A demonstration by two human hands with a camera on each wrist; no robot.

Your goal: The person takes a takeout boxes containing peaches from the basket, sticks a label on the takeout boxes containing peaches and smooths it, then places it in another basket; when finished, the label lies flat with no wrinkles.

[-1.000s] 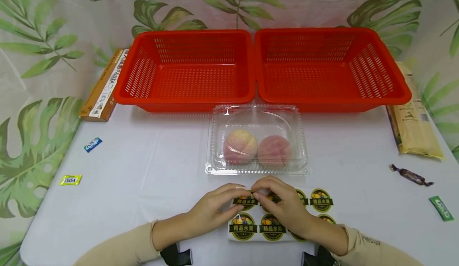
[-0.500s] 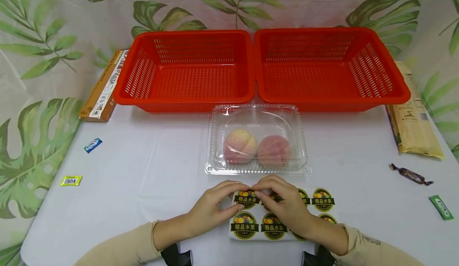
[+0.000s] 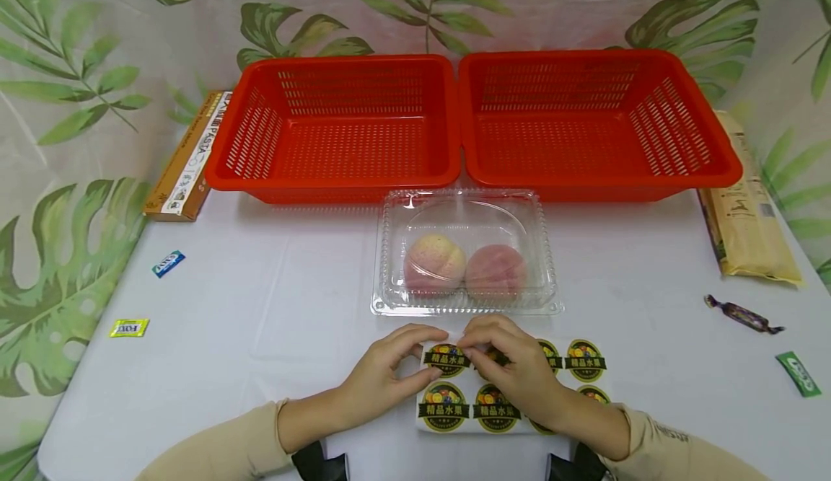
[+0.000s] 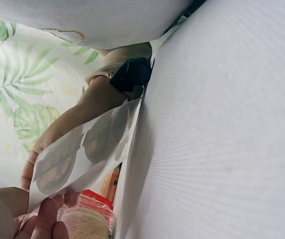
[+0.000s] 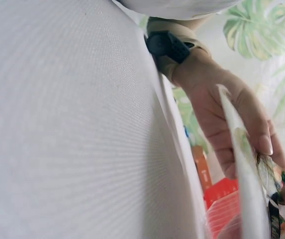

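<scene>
A white sheet of round fruit stickers (image 3: 443, 407) with black bands and gold print lies before me, its near-left part raised off the table in the left wrist view. My left hand (image 3: 384, 371) holds its left edge, thumb on the printed face and fingers behind. With thumb and index finger my right hand (image 3: 519, 365) pinches at the edge of the upper-left sticker (image 3: 445, 360); its palm covers other stickers. Just beyond the hands sits a clear plastic clamshell box (image 3: 513, 210), closed over two peaches (image 3: 433, 265).
Two red baskets (image 3: 334, 191) (image 3: 604, 191) stand side by side behind the box. A pasta box (image 3: 185, 167) lies at the left, a tan packet (image 3: 753, 228) at the right. Small wrapped sweets include a yellow one (image 3: 129, 328), a blue one (image 3: 169, 263) and a green one (image 3: 798, 374).
The sticker sheet has shifted slightly right and away from me. My left index fingertip has drawn back a little from the right fingertips, and the right hand stays at the same sticker.
</scene>
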